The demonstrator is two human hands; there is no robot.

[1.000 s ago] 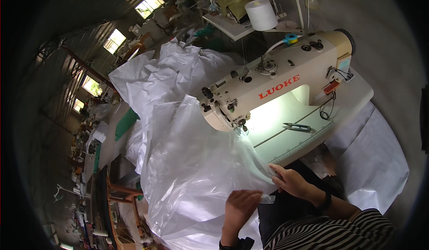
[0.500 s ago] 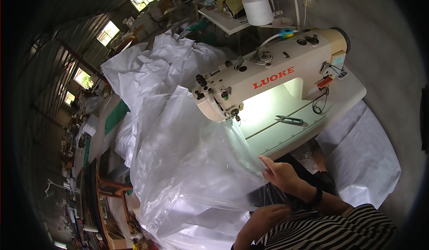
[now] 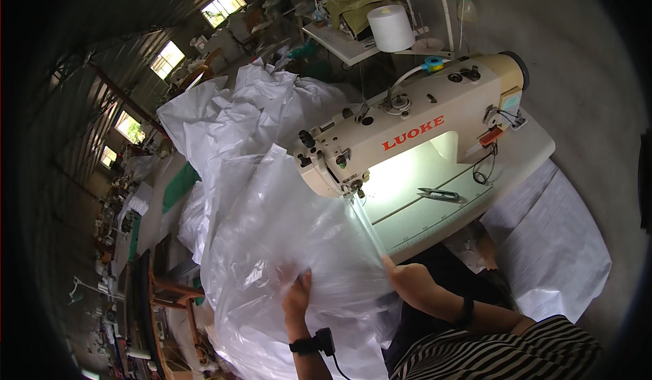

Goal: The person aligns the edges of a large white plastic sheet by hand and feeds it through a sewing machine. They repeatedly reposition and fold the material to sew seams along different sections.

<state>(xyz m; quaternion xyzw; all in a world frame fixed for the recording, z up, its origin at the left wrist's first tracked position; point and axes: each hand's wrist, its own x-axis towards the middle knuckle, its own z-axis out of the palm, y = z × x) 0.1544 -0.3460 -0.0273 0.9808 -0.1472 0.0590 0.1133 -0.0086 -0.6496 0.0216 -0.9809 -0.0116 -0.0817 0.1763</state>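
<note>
A large translucent white plastic sheet [image 3: 255, 244] spreads in folds left of the sewing machine [image 3: 414, 129]. Its right edge runs in a straight line from under the needle area down to my right hand [image 3: 411, 281], which is closed with the fingertips pinching that edge at the table's front. My left hand [image 3: 297, 298] is at the sheet's lower middle. Film veils its fingers while the thumb shows outside, so it appears closed on the sheet. Small thread snips [image 3: 439, 194] lie on the lit machine bed [image 3: 407, 224].
A white thread cone [image 3: 392, 28] stands on a rack behind the machine. More white sheet material [image 3: 550, 237] hangs at the right of the table. A wooden-framed stand [image 3: 170, 288] is at the left. A black cable trails from my left wrist.
My left hand has moved left and slightly up, from beside my right hand onto the sheet. My right hand has shifted a little down and left, and the sheet edge is now straighter.
</note>
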